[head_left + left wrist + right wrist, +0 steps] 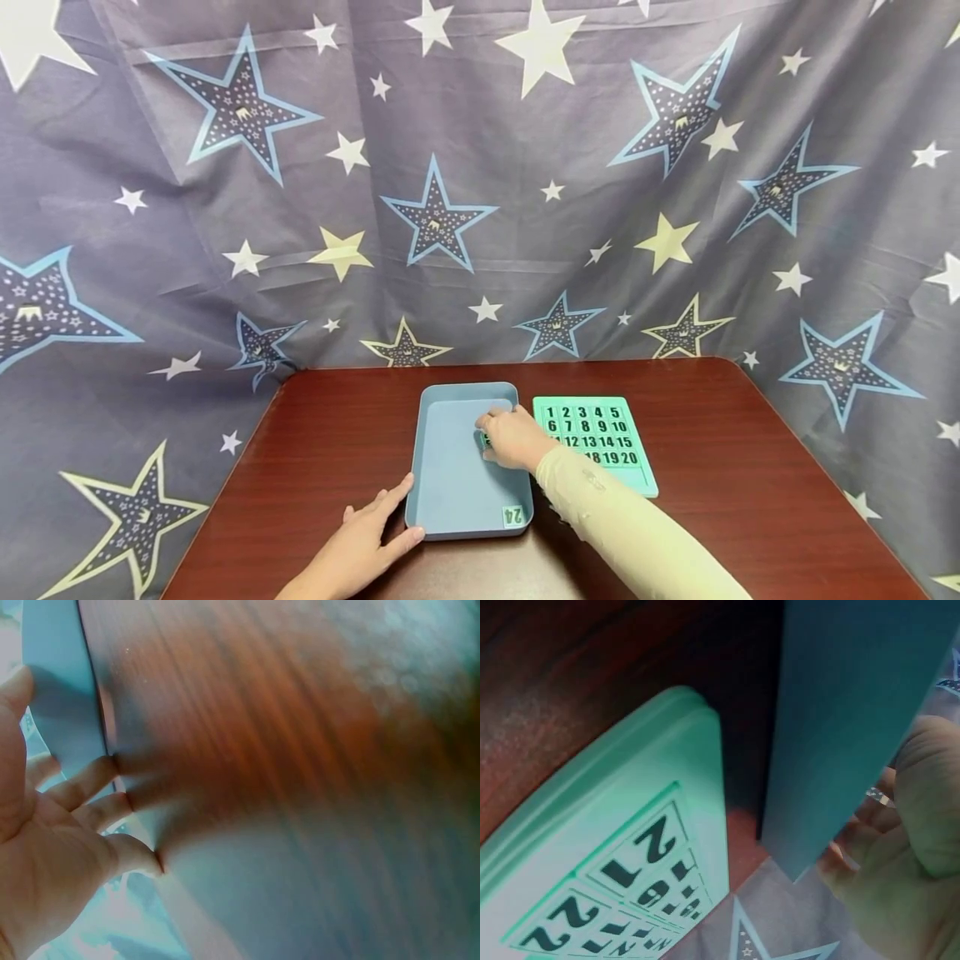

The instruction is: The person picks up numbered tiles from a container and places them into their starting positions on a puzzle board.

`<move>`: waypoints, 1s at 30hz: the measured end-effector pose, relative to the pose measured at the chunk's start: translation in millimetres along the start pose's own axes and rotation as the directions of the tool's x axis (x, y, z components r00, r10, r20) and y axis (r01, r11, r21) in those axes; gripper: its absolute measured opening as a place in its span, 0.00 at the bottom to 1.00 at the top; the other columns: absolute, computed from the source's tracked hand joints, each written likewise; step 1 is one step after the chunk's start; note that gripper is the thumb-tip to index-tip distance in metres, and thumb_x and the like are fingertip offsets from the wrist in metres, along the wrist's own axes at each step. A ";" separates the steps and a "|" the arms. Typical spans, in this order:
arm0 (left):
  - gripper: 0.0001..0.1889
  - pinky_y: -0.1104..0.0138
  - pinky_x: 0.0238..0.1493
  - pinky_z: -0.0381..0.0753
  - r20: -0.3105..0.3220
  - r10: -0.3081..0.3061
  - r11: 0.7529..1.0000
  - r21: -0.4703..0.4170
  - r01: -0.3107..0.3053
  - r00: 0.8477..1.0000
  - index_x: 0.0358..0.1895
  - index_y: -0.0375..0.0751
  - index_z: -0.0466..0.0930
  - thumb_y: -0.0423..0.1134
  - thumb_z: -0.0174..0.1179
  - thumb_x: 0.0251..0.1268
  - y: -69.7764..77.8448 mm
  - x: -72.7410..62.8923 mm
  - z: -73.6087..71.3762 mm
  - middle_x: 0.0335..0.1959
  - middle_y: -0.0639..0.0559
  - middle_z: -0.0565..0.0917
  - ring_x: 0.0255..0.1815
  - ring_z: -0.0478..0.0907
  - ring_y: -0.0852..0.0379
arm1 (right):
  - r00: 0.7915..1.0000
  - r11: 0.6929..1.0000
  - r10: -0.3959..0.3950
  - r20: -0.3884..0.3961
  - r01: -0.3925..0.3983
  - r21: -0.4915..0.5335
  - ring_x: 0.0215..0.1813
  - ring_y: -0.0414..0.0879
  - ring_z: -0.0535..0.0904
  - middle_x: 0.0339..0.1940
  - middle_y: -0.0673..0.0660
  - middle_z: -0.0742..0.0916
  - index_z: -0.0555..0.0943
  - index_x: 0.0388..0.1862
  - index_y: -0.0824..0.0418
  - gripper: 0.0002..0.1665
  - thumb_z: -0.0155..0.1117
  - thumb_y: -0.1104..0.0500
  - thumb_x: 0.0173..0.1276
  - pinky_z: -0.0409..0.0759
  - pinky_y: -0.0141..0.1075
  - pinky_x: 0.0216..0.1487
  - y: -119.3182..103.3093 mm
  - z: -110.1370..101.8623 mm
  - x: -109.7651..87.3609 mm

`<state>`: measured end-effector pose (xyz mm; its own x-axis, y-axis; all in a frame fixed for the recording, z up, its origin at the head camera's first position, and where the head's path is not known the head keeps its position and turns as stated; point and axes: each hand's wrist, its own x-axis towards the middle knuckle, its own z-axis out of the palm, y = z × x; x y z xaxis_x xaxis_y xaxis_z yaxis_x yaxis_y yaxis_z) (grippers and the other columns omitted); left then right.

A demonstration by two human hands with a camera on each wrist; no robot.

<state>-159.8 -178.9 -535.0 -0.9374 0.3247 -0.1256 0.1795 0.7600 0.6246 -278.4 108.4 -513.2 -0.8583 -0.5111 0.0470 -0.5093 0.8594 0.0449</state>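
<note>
A blue-grey tray [453, 467] lies on the table, with a number tile marked 24 [513, 516] in its near right corner. My left hand [363, 537] touches the tray's near left side, fingers spread and fairly straight; in the left wrist view the fingers reach along the tray wall [67, 697]. My right hand [513, 437] is inside the tray, fingers and thumb curled around a small number tile [486, 437], its number mostly covered. Right of the tray lies a mint-green number board [641, 481], partly behind my right forearm. Its tiles 21 and 22 [559, 924] show in the right wrist view.
The reddish-brown wooden table [337, 433] carries the tray and the board side by side, a narrow gap between them. A grey curtain with stars [480, 108] hangs behind the table and at both sides.
</note>
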 end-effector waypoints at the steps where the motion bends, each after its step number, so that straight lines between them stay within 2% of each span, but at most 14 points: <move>1: 0.45 0.16 0.72 0.47 0.000 -0.001 1.000 0.000 0.001 1.000 0.86 0.58 0.60 0.69 0.63 0.72 -0.2 -0.2 -0.2 0.81 0.46 0.73 0.82 0.65 0.29 | 1.000 1.000 -0.010 0.011 0.010 0.025 0.66 0.46 0.85 0.64 0.51 0.89 0.84 0.67 0.53 0.30 0.79 0.48 0.69 0.82 0.44 0.63 -1.3 -0.9 -0.8; 3: 0.45 0.16 0.71 0.48 -0.001 -0.002 1.000 0.003 0.002 1.000 0.86 0.58 0.61 0.68 0.63 0.72 -0.5 -0.8 -0.5 0.81 0.45 0.73 0.82 0.66 0.28 | 0.999 0.997 -0.028 0.017 0.026 0.076 0.68 0.49 0.84 0.66 0.54 0.88 0.82 0.69 0.56 0.32 0.79 0.55 0.67 0.84 0.44 0.67 -3.4 -1.9 -2.3; 6: 0.45 0.16 0.71 0.48 -0.004 0.001 1.000 0.011 -0.001 1.000 0.86 0.58 0.61 0.68 0.63 0.72 -0.7 -1.3 -1.1 0.80 0.44 0.73 0.82 0.66 0.28 | 0.999 0.988 -0.040 0.001 0.039 0.153 0.66 0.53 0.86 0.65 0.58 0.88 0.80 0.70 0.60 0.34 0.78 0.62 0.64 0.85 0.45 0.67 -5.2 -2.9 -4.1; 10: 0.45 0.17 0.72 0.49 -0.010 0.007 1.000 0.018 -0.007 1.000 0.86 0.58 0.60 0.68 0.63 0.72 -0.8 -0.6 -1.0 0.80 0.44 0.74 0.82 0.66 0.28 | 0.998 0.988 -0.039 -0.042 0.045 0.149 0.64 0.53 0.87 0.61 0.57 0.90 0.81 0.68 0.59 0.33 0.76 0.66 0.62 0.86 0.45 0.65 -3.5 -2.3 -3.3; 14: 0.45 0.17 0.72 0.48 -0.008 0.009 1.000 0.017 -0.009 1.000 0.86 0.58 0.60 0.68 0.63 0.72 -1.0 -0.1 -0.6 0.80 0.44 0.74 0.82 0.66 0.29 | 0.998 0.989 -0.038 -0.046 0.045 0.143 0.66 0.53 0.86 0.62 0.55 0.90 0.83 0.67 0.56 0.32 0.74 0.68 0.62 0.84 0.44 0.68 0.2 -0.9 -0.6; 18: 0.45 0.16 0.71 0.49 -0.006 0.011 1.000 0.017 -0.011 1.000 0.86 0.58 0.60 0.68 0.63 0.72 -0.6 0.1 -0.4 0.80 0.45 0.74 0.82 0.66 0.29 | 0.999 0.980 -0.050 -0.019 0.053 0.191 0.67 0.52 0.86 0.64 0.54 0.90 0.83 0.69 0.55 0.32 0.75 0.68 0.65 0.83 0.44 0.70 2.2 -2.0 -0.4; 25: 0.44 0.16 0.71 0.49 -0.009 0.014 1.000 0.014 -0.014 1.000 0.86 0.58 0.61 0.68 0.63 0.72 0.5 0.3 0.1 0.80 0.45 0.73 0.82 0.66 0.28 | 0.997 0.977 -0.071 -0.039 0.077 0.199 0.64 0.53 0.88 0.62 0.53 0.91 0.84 0.67 0.55 0.29 0.77 0.64 0.67 0.87 0.45 0.63 1.6 -1.2 -0.6; 30: 0.45 0.17 0.72 0.49 -0.013 0.001 1.000 0.023 -0.001 1.000 0.86 0.59 0.60 0.69 0.63 0.71 -0.1 0.5 1.2 0.80 0.45 0.73 0.82 0.66 0.30 | 0.998 0.978 -0.036 -0.051 0.046 0.204 0.62 0.53 0.88 0.61 0.54 0.91 0.84 0.66 0.57 0.27 0.78 0.60 0.68 0.88 0.45 0.60 -0.3 1.0 -0.5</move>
<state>-159.9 -178.1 -536.1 -0.9410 0.3182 -0.1150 0.1869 0.7723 0.6072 -277.9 108.3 -514.2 -0.8351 -0.5416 0.0965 -0.5501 0.8202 -0.1571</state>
